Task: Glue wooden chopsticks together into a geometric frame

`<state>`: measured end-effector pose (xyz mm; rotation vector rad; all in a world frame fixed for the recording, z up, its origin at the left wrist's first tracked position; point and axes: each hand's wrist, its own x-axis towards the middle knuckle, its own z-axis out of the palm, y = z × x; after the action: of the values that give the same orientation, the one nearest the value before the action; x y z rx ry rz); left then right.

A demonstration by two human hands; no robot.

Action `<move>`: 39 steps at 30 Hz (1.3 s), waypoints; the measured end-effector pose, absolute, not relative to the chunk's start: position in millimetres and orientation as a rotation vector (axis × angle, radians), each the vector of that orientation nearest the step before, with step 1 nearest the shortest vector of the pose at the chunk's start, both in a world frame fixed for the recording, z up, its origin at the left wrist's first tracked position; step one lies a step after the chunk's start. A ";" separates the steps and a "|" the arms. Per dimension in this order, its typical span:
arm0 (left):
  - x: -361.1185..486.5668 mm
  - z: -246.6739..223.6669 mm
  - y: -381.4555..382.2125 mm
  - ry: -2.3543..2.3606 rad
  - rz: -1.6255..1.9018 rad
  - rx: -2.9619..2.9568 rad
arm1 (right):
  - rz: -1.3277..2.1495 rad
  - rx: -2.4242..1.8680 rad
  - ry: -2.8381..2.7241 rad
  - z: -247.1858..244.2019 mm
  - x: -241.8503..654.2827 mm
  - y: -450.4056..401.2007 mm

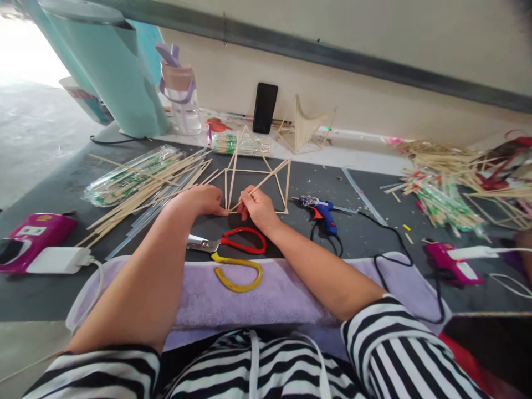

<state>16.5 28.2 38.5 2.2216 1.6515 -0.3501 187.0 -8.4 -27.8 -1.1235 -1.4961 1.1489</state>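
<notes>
A frame of thin wooden sticks (pixel 226 191) stands on the dark grey table in front of me, its sticks meeting in triangles and squares. My left hand (pixel 208 200) is closed at its near left corner, fingertips low against the joint. A slanting wooden stick (pixel 272 175) is pinched in my right hand (pixel 258 209); its lower end reaches toward that same corner, its upper end the frame's right top. Whether that upper end is joined cannot be seen. Scissors (pixel 239 242) with red and yellow handles lie just below my hands. A blue glue gun (pixel 326 213) rests to the right.
Loose sticks (pixel 120 213) and a plastic-wrapped bundle (pixel 133 180) lie left. A water bottle (pixel 185 105), a phone (pixel 265 108) and a finished-looking stick model (pixel 305 130) stand behind. A black cord (pixel 401 238) runs right, over a purple towel (pixel 291 293).
</notes>
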 end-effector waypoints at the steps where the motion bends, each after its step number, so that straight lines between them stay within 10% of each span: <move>1: 16.6 38.5 28.1 1.654 -0.347 2.213 | 1.148 -1.130 -1.497 -27.5 186.9 -8.8; 14: -2.9 39.9 31.4 1.500 -0.189 2.051 | 1.148 -1.134 -1.441 -26.9 185.3 -8.1; 22: 22.4 73.2 11.1 1.625 0.611 2.074 | 1.231 -1.150 -1.369 -25.1 182.0 -8.9; 29: 9.7 55.4 21.2 1.498 -0.269 2.155 | 1.139 -1.094 -1.443 -31.4 185.7 -6.5; 39: 18.8 37.2 26.7 1.570 -0.282 2.238 | 1.105 -1.110 -1.497 -30.2 189.1 -8.3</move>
<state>18.8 26.7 37.2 2.2381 1.5699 -0.2819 189.1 -8.3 -30.2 -1.1098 -1.4966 1.1047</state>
